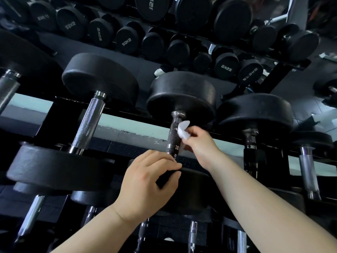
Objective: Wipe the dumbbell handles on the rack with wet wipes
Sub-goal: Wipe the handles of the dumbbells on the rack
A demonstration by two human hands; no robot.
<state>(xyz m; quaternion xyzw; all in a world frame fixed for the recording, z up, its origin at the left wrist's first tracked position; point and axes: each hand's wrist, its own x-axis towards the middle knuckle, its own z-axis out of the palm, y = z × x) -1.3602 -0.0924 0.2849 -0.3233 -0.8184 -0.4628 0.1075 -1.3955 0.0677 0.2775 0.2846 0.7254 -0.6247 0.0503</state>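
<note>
A black dumbbell lies on the rack in the middle of the view, its dark knurled handle [175, 137] running between two round black heads. My right hand [198, 141] pinches a small white wet wipe [183, 129] and presses it against the upper right side of that handle. My left hand [151, 181] grips the lower end of the same handle, where it meets the near head [189, 190], with fingers curled around it.
Neighbouring dumbbells flank it: one with a chrome handle [89, 123] on the left, another with a dark handle [251, 148] on the right. More chrome handles show on the lower tier. A mirror behind the rack reflects rows of black dumbbells [127, 39].
</note>
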